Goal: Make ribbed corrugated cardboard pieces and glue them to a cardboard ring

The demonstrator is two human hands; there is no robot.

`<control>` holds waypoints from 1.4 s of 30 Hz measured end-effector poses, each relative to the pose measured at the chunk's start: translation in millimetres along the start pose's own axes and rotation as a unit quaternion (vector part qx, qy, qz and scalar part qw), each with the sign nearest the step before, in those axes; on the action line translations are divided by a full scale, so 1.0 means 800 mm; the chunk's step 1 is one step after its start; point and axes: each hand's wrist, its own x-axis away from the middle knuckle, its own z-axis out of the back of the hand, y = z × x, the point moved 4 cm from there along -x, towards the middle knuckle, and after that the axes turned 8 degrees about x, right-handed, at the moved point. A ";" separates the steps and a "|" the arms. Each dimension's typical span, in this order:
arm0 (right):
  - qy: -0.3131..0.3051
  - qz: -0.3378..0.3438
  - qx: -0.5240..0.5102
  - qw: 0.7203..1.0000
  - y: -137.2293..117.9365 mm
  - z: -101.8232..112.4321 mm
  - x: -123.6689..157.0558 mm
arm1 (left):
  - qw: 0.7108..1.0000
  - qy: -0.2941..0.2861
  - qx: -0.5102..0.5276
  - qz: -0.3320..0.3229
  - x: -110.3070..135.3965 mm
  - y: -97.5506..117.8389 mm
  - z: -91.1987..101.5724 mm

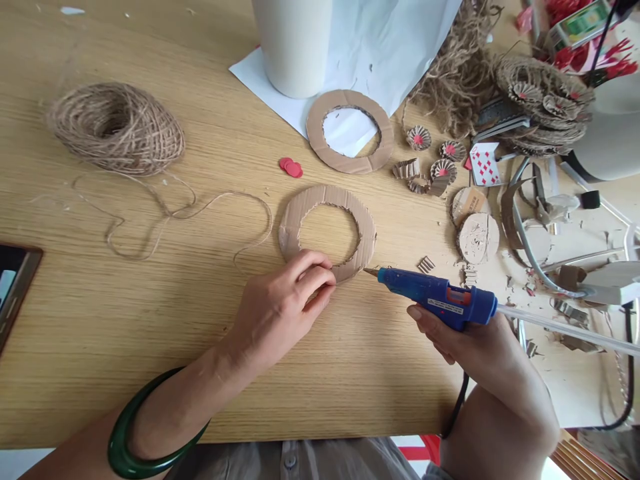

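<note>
A cardboard ring [367,233] lies on the wooden table in front of me. My left hand [293,300] pinches its near edge, and a green bangle [121,443] circles that wrist. A blue hot glue gun [425,288] is gripped in my right hand [480,347], its metal tip right by the ring's lower right edge; whether it touches I cannot tell. From the gun's back end runs a clear glue stick [565,329]. Loose jute twine [220,198] trails from a ball [120,130] at the left to near the ring.
Beyond lies a second cardboard ring [317,137], partly on white paper [370,53], beside a white cylinder [295,47]. Red paper discs [291,167] sit between the rings. Corrugated rosettes [419,138], cardboard discs [479,238], a playing card [485,165] and scraps crowd the right.
</note>
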 end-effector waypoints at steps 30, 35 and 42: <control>-0.100 -0.043 -0.104 0.989 0.010 -0.009 -0.014 | 0.999 -0.017 0.006 0.031 0.002 -0.001 -0.002; -0.101 -0.049 -0.077 0.991 0.015 -0.012 -0.012 | 0.999 -0.018 0.005 0.030 0.000 -0.001 -0.002; -0.107 -0.060 -0.064 0.990 0.017 -0.013 -0.013 | 0.999 -0.019 0.007 0.033 0.002 -0.001 -0.001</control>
